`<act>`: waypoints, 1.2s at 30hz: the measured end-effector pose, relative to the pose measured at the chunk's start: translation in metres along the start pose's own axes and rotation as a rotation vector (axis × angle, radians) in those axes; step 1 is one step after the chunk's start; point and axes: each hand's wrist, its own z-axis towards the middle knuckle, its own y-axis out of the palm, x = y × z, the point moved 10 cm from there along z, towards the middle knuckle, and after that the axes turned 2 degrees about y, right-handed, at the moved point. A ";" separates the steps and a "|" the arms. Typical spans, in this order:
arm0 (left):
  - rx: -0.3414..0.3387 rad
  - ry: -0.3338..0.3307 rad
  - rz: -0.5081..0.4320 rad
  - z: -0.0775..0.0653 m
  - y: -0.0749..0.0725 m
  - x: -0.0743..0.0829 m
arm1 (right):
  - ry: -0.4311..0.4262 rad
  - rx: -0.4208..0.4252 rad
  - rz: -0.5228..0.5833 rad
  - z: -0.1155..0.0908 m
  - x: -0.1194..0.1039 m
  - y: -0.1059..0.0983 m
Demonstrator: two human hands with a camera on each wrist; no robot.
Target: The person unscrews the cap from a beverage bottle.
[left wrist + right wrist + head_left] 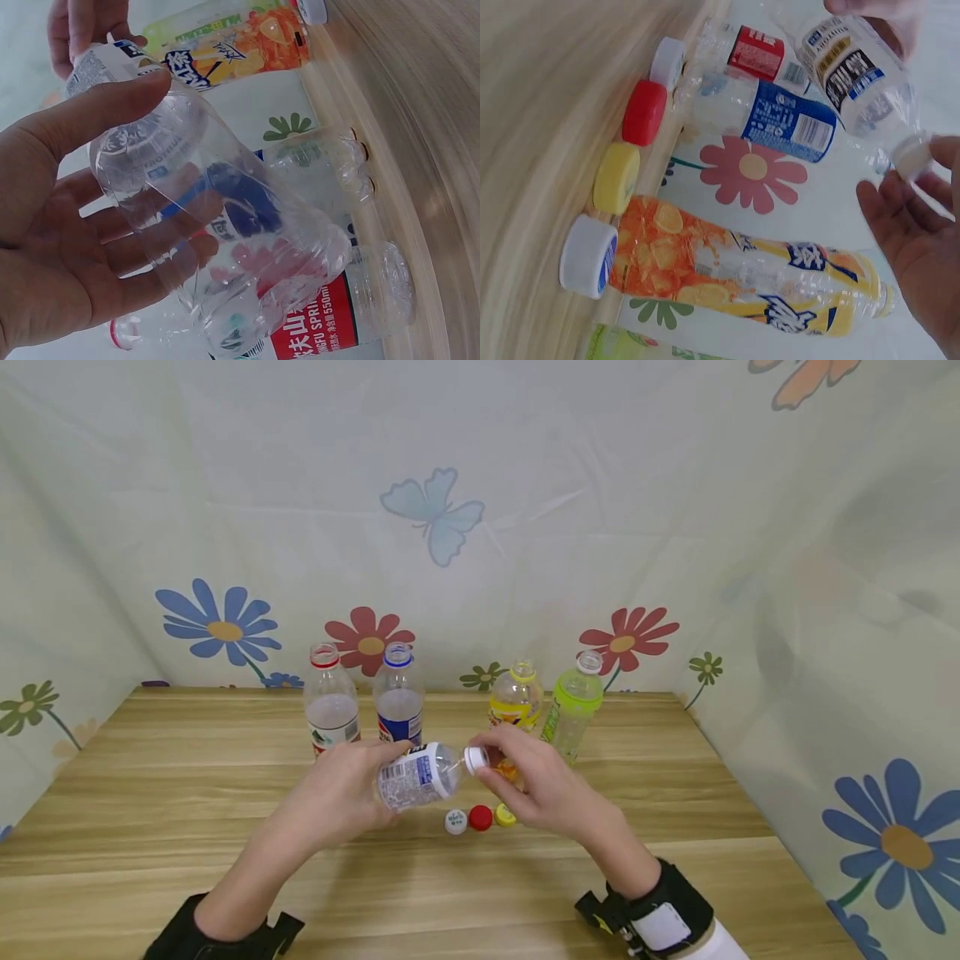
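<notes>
My left hand (348,785) grips a clear plastic bottle (412,777) around its body, tilted almost flat with the mouth to the right. A white label with dark print wraps the upper part of the bottle (851,71). At its mouth is a white cap (475,759), which the fingers and thumb of my right hand (547,785) pinch from the side. Whether the cap is tight on the neck cannot be told. Just below on the table lie a white cap (456,822), a red cap (481,817) and a yellow cap (506,815). Another white cap (589,256) ends this row.
Behind my hands, uncapped bottles stand upright: a red-ringed bottle (332,702) and a blue-ringed bottle (399,697) on the left, a yellow-labelled bottle (516,693) and a green-labelled bottle (576,702) on the right. A flowered curtain (525,568) hangs behind the wooden table (187,793).
</notes>
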 end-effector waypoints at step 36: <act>0.050 0.024 0.069 -0.002 -0.008 0.007 | 0.171 0.011 0.118 -0.003 0.012 0.005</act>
